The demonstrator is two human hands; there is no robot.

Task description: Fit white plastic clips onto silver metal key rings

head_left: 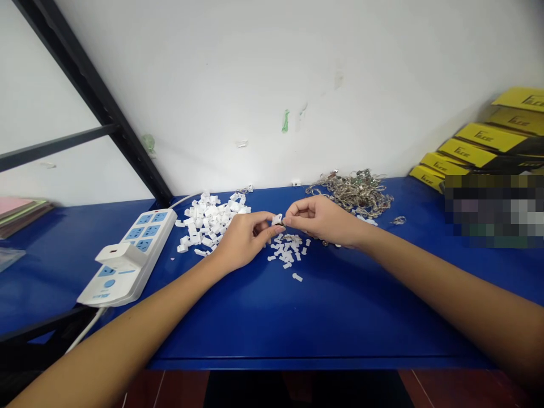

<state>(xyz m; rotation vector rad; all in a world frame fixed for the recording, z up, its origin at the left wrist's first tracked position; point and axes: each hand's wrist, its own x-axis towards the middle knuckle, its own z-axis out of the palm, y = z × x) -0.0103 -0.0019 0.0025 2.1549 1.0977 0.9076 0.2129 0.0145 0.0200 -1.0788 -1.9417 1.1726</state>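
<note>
Between the thumb and fingers of my left hand [243,241] is a small white plastic housing [277,219], with a darker bit showing below it. My right hand [325,220] is closed in a pinch right against the housing; its fingertips hide whatever they grip. Left of my hands lies a heap of similar white plastic housings [211,218]. Small flat white pieces [285,252] are scattered on the table just below my fingers, one apart from the others. Behind my right hand sits a tangled pile of thin wires with small circuit boards [357,192].
A white power strip [148,249] with a plugged-in charger [121,256] lies at the left on the blue table [297,328]. Yellow and black boxes [488,139] are stacked at the right. A black metal frame [97,102] rises at the left before the white wall.
</note>
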